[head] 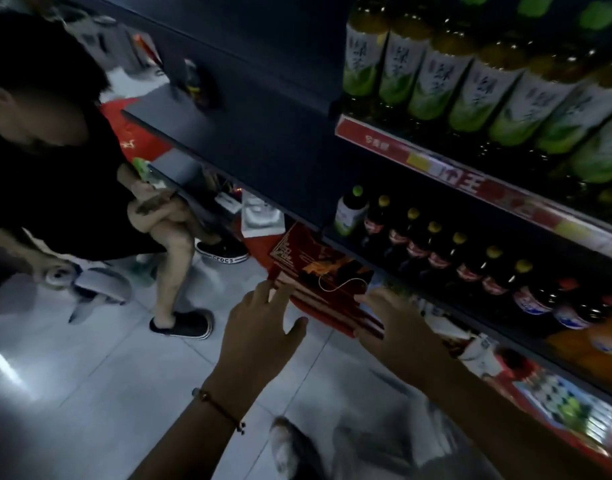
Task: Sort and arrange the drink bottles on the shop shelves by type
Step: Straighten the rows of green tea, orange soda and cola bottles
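Green tea bottles [477,88] with white and green labels fill the upper shelf in a row. On the shelf below, dark bottles with yellow caps and red labels [436,254] stand in a line, with one green tea bottle [349,209] at their left end. Further right are dark bottles with red caps [536,299] and orange bottles [585,355]. My left hand [259,327] and my right hand [398,327] reach out empty, fingers spread, in front of a red box [328,282] by the shelf's end. Neither hand holds a bottle.
Another person [48,168] in a black shirt bends over at the left, holding something green, their slippered feet [181,323] on the pale tiled floor [89,393]. A dark shelf end panel [263,126] stands between us. Red price strips [470,181] edge the shelves.
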`<state>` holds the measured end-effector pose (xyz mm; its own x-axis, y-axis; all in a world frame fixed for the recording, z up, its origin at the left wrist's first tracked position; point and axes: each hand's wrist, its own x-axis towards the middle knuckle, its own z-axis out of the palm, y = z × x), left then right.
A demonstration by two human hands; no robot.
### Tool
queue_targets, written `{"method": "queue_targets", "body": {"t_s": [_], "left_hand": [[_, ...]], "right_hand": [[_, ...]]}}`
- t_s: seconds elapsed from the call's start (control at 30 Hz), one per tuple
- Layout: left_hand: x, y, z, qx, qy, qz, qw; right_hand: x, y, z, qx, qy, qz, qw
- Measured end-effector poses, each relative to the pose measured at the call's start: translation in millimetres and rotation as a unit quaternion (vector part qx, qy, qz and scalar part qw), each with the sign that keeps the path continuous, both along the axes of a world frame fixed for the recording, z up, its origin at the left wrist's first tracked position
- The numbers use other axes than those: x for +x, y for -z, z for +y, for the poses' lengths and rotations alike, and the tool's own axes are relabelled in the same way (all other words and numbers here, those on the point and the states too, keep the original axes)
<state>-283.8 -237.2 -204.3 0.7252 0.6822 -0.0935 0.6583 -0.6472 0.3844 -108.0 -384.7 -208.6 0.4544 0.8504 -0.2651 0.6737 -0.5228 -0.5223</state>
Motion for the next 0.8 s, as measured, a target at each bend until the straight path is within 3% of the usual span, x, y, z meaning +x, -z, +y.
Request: {"method": "queue_targets", "body": {"t_s": [0.33,0.57,0.8], "left_hand": [[52,59,78,0.022,0.093,0.023,0.995],[126,134,121,0.043,0.14,0.032,0.989],[214,257,173,-0.048,0.179,-0.075,0.98]], "right_hand": [[27,70,64,-0.02,0.108,-0.014,0.994],[76,141,97,-0.006,0.143,-0.058,0.988],[110,235,145,0.038,0.25,-0.088,0.963]]}}
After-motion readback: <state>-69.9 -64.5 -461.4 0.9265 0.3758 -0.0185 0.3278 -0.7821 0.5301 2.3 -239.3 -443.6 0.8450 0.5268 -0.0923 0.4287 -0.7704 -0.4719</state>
